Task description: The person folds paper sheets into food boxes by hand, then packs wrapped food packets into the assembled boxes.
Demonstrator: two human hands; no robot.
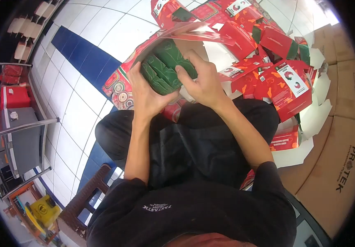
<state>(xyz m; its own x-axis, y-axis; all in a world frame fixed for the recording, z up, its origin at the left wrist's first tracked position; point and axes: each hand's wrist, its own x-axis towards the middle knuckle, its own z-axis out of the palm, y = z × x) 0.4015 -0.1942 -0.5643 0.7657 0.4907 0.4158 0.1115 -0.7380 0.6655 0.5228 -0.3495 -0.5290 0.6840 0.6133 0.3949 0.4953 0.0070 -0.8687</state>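
Green packs with a fine line pattern, several in a tight bundle, sit in the mouth of an open red patterned box at my lap. My left hand grips the bundle's left and near side, its thumb along the bottom edge. On the other side my right hand holds the bundle, thumb pressed on the green face and fingers curled around the far edge. The box's upper flap stands up behind the packs. The packs' undersides are hidden.
Red printed cartons lie in a loose heap on the right, some folded open with white insides. Large brown cardboard borders them. A metal-framed rack stands left, and a brown plastic stool is at lower left on the tiled floor.
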